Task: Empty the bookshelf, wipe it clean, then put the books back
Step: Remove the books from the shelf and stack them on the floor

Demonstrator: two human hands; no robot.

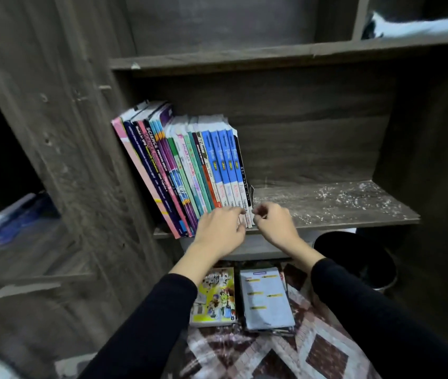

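The row of books point(190, 165) leans left on the dusty shelf point(332, 207). The left hand point(218, 231) lays nearly straight fingers on the lower spines. The right hand point(274, 222) is curled beside the last book; I cannot tell if it grips.

Head-worn, close, downward at bookshelf point(326, 212)
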